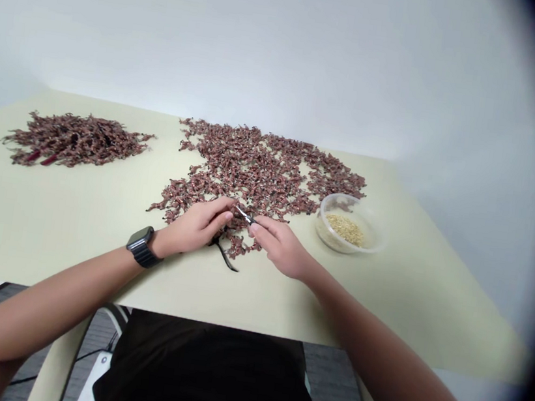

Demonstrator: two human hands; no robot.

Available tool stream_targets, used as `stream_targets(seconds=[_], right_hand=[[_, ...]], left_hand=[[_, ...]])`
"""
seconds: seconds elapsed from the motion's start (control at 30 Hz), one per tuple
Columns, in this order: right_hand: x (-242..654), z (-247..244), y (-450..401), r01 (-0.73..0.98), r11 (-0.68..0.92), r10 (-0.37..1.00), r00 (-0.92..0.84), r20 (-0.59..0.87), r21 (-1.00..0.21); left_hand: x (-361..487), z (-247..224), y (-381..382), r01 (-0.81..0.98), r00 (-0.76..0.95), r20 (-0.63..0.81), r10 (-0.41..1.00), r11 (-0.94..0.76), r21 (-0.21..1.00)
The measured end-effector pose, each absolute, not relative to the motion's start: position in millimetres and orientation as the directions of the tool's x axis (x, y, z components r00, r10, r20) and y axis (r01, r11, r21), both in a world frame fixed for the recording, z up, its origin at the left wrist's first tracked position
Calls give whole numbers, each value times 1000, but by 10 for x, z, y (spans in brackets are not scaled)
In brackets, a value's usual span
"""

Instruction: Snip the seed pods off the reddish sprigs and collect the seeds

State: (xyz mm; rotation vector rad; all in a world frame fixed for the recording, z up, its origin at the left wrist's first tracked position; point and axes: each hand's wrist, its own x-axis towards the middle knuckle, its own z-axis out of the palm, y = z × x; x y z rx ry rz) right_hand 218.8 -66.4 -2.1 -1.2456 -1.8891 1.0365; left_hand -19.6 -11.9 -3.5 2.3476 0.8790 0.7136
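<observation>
Many small reddish-brown pieces [252,165] lie spread over the middle of the table. At their front edge my left hand [202,223] is closed, thumb and fingers pinched around something small that I cannot make out. My right hand [281,245] grips a small dark-handled tool [244,215], its thin metal tip touching or close to my left fingertips. A black curved strip or handle [226,257] lies below my left hand. To the right stands a clear round bowl [322,231] with yellowish bits [346,229] in it.
A second heap of brown pieces [83,140], with two dark red items at its front, lies on the left of the pale table [187,288]. A white wall [267,49] rises behind. Below the table edge, a white power strip [95,378] and cables show.
</observation>
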Motion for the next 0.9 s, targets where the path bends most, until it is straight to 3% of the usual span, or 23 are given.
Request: stream_targets(seconds=[0.2, 0.37, 0.5, 0.7, 0.83, 0.9], right_hand=[[2184, -20, -666, 302, 75, 933, -357, -40, -951], [2199, -43, -647, 358, 111, 945, -328, -13, -927], [2217, -75, -630, 389, 135, 962, -273, 26, -912], [2212, -95, -616, 496, 230, 956, -274, 100, -838], [2200, -131, -610, 696, 261, 964, -228, 140, -669], [2213, -147, -610, 790, 234, 972, -177, 155, -567]], left_hand=[[-210, -55, -89, 453, 666, 296, 685, -687, 568], [-206, -18, -105, 459, 656, 318, 684, -696, 552], [-312, 49, 55, 548, 506, 417, 755, -655, 520], [-1038, 79, 751, 850, 115, 401, 909, -299, 434], [-1760, -35, 1144, 945, -157, 374, 914, 29, 325], [-2016, -105, 1237, 948, -185, 296, 937, 91, 304]])
